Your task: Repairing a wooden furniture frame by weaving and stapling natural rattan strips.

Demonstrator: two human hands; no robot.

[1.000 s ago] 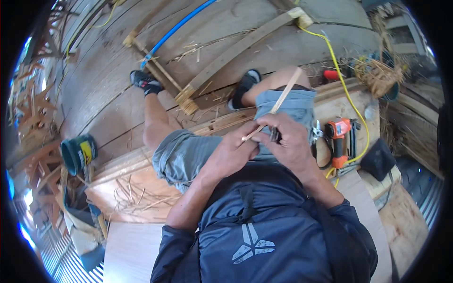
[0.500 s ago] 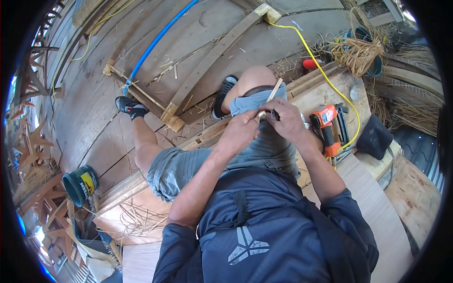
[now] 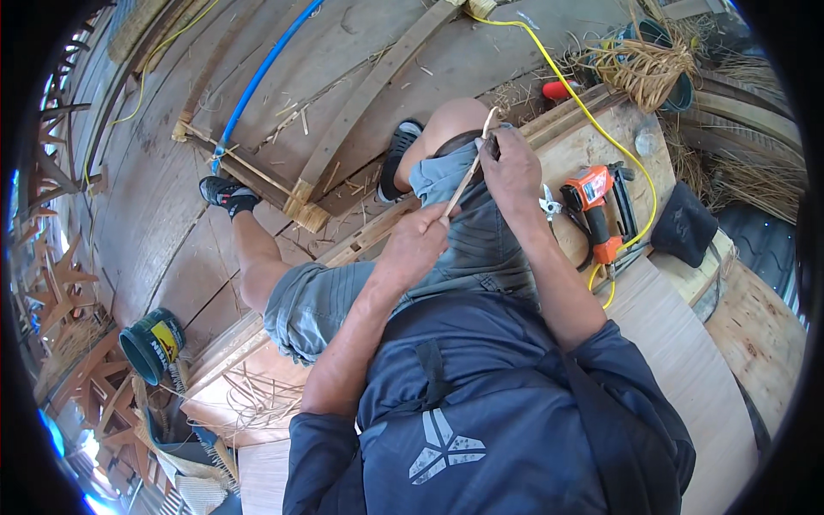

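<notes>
A thin pale strip of cane [image 3: 464, 186] runs slantwise between my hands above my right thigh, its far end curling over. My left hand [image 3: 415, 246] is closed on the near end of it. Farther along, my right hand [image 3: 512, 169] is closed around the strip near its curled end. Something small and dark shows at the right thumb; whether it is a blade or a thumb cover I cannot make out. To the right of my right forearm lie an orange and black nail gun [image 3: 594, 206] and a pair of pruning shears [image 3: 550, 203].
A yellow air hose [image 3: 631, 159] loops around the nail gun. Beyond it sit a black pouch [image 3: 684, 225] and a bundle of cane strips [image 3: 645, 70] over a bucket. A wooden frame [image 3: 378, 81] with wrapped joints lies on the floor, a green bucket [image 3: 152, 345] at left.
My hands have moved apart: the right one has gone forward along the strip, the left one back and slightly left. More of the strip and its curled end now show.
</notes>
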